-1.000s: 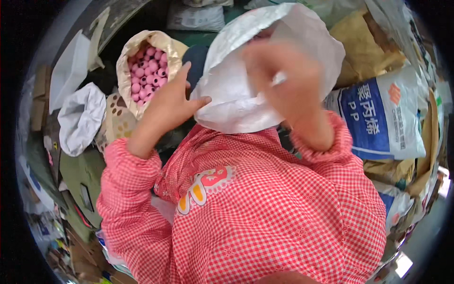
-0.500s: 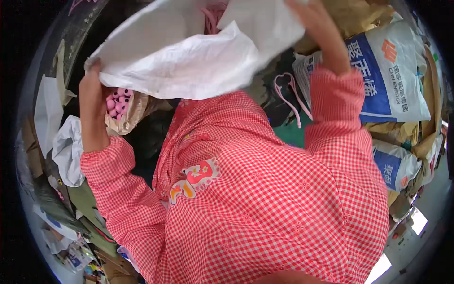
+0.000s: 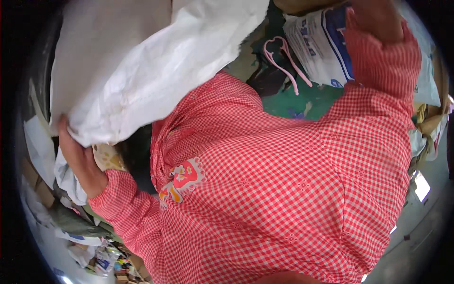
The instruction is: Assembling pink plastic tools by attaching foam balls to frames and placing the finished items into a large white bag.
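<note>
A large white sack (image 3: 156,71) spreads across the upper left, its lower edge creased and frayed at the right end. My left hand (image 3: 73,154) is closed on the sack's lower left corner, with the fingertips partly behind the material. At the top right my right hand (image 3: 378,19) runs out of the picture, apart from the visible part of the sack; its fingers are hidden. Between the sack and my right sleeve lies a thin pink plastic piece (image 3: 283,60) with a heart-shaped top and two legs.
A white and blue printed bag (image 3: 317,47) lies beside the pink piece, over a green floor (image 3: 307,104). Pale sheets and a white bag (image 3: 71,177) stand at the left. Small mixed goods and cartons (image 3: 113,260) crowd the lower left.
The sack has swung left and down with my left hand. My right hand has moved right, away from the sack's visible edge. The pink balls at the left are now covered.
</note>
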A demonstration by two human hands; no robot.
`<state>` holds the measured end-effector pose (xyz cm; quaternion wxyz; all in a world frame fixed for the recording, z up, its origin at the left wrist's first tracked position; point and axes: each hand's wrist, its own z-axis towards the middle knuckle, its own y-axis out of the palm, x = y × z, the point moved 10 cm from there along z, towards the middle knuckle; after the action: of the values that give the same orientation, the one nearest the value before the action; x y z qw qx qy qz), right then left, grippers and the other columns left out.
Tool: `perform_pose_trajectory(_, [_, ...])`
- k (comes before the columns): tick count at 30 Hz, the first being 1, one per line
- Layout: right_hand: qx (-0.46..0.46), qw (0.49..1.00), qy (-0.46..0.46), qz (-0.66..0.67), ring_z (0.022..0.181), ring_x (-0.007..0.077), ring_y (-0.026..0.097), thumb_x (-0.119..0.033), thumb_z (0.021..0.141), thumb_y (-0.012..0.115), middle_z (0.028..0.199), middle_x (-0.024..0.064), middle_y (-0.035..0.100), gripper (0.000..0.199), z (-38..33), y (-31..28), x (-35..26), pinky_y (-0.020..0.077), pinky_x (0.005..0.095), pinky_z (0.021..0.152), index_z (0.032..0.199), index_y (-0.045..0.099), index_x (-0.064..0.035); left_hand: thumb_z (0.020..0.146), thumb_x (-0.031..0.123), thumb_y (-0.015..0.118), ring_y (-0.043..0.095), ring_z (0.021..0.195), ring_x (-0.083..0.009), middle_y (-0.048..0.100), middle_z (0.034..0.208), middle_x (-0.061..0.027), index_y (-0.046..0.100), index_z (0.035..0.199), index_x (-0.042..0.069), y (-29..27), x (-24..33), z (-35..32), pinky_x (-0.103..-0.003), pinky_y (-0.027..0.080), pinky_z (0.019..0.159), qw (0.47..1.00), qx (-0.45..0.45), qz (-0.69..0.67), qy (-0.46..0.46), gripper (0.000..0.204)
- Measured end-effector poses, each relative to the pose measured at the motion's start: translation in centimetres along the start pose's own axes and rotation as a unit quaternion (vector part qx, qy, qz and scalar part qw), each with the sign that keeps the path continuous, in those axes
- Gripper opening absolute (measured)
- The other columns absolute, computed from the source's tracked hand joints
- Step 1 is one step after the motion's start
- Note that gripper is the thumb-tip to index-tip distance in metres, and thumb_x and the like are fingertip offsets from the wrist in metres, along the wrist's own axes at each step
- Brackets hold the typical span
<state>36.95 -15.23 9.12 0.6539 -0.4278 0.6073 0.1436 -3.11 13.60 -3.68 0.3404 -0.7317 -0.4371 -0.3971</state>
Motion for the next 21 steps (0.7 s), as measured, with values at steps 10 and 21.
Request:
perform_pose_trajectory(10, [-0.125,0.893,0.401,-0.163,0.071,0.0153,0.064,-0.028,0.094,0.052,0.082,0.004,0.069,0.03,-14.3,-6.7,48.5,0.0518,0.0291,0.062,0.11,0.066,-0.0069,0.091,0.031,0.06,0.057,0.117,-0.0262,0.056,0.132,-0.0118,0.044,0.137,0.001,-1.2,0.7,-1.0,-0.038,0.045,0.099,0.997,0.077,0.027,0.0,0.057])
perform_pose_trajectory(21, [-0.23,0.839,0.284,-0.402,0.086,0.0418,0.064,-0.033,0.089,0.059,0.089,0.0232,0.067,0.035,-30.3,5.3,68.1,0.0494,0.0516,0.076,0.111,0.062,-0.0053,0.091,0.031,0.062,0.055,0.118,-0.0255,0.055,0.131,-0.0113,0.046,0.135,0.003,1.1,0.5,-4.5,-0.038,0.048,0.099,0.992,0.119,0.004,-0.041,0.055])
